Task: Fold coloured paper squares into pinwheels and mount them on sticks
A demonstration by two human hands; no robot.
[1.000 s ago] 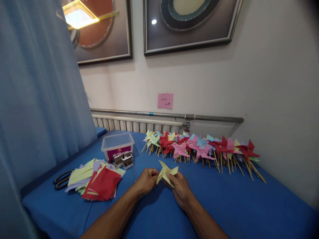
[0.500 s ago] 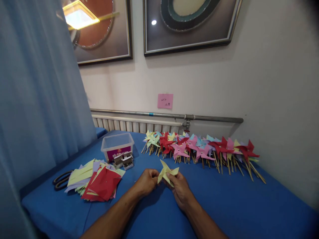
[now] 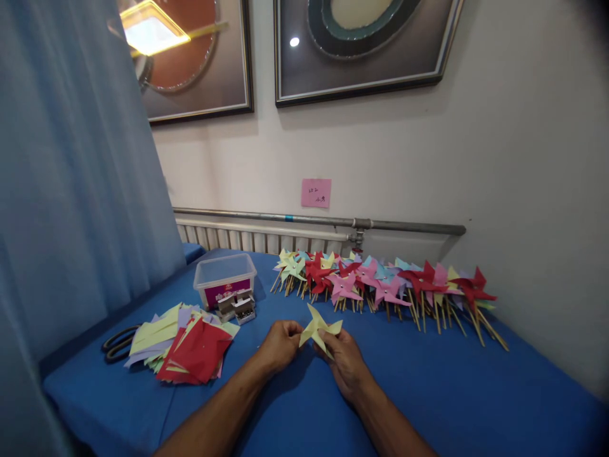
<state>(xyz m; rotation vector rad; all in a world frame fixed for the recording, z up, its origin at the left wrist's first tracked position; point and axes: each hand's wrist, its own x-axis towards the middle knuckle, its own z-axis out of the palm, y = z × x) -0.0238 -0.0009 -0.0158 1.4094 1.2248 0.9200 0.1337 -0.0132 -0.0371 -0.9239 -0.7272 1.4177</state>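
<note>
Both of my hands hold a yellow paper pinwheel (image 3: pixel 318 328) just above the blue table (image 3: pixel 428 393). My left hand (image 3: pixel 280 346) pinches its left side with curled fingers. My right hand (image 3: pixel 346 362) grips it from the right, thumb on the paper near the centre. The blades point up and outward. Whether a stick is attached is hidden by my fingers.
A long row of finished pinwheels (image 3: pixel 385 285) on wooden sticks lies along the back of the table. At the left are a pile of coloured paper squares (image 3: pixel 183 346), black scissors (image 3: pixel 117 343), a clear plastic tub (image 3: pixel 224 278) and small boxes (image 3: pixel 238 306). A blue curtain (image 3: pixel 71 190) hangs left.
</note>
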